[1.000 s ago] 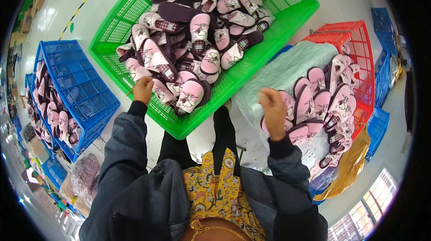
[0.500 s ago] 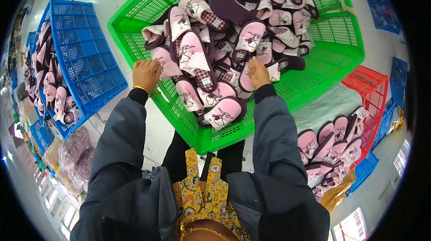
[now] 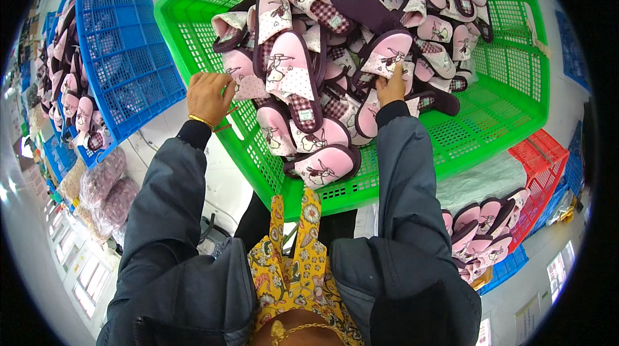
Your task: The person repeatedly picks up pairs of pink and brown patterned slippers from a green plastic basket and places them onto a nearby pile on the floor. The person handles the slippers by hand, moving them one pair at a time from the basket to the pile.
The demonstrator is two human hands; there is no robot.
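Note:
A large green plastic crate (image 3: pixel 477 133) holds a heap of pink and white slippers with dark purple soles. My left hand (image 3: pixel 209 97) rests at the crate's near left rim, its fingers curled over the edge. Inside the crate, my right hand (image 3: pixel 391 88) grips a pink-toed slipper (image 3: pixel 389 48) near the middle of the heap, fingers on its upper. Part of that grip is hidden. Between my hands lie more slippers, among them a dotted slipper (image 3: pixel 288 69) and a pink one (image 3: pixel 325 164) by the near wall.
A blue crate (image 3: pixel 126 49) with slippers stands at the left, wrapped bundles (image 3: pixel 103 182) below it. On the right is a red crate (image 3: pixel 538 178), with a row of slippers (image 3: pixel 480 227) near it. Another blue crate (image 3: pixel 570 53) sits at the far right.
The view has shifted, so the green crate sits farther right and higher. My right hand has moved up to the pink-toed slipper; my left hand stays at the rim.

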